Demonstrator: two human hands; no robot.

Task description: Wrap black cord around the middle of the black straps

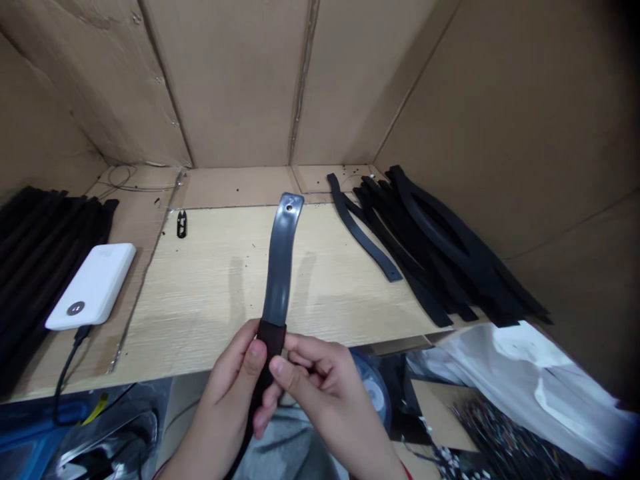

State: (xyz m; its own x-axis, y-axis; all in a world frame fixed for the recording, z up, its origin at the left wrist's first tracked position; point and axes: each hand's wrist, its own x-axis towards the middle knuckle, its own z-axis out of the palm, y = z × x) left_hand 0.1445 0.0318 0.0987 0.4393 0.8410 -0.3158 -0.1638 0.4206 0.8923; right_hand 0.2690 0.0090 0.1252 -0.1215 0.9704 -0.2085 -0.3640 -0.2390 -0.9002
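Both hands hold a long dark strip above the table's front edge. Its upper part is a glossy black flat strip (280, 267) with a small hole near the top end. A dark brown-black sleeve (273, 338) covers its lower part, which runs down toward my lap. My left hand (235, 380) is closed on the sleeve from the left, thumb on its front. My right hand (320, 383) pinches the sleeve from the right, just below the sleeve's upper edge.
Several black strips (420, 240) lie in a pile at the right. Dark sleeves (45, 247) are stacked at the left, beside a white power bank (93, 287) with a cable. Small black thread snips (181, 225) lie on the wooden table (200, 293). Cardboard walls (230, 80) surround it.
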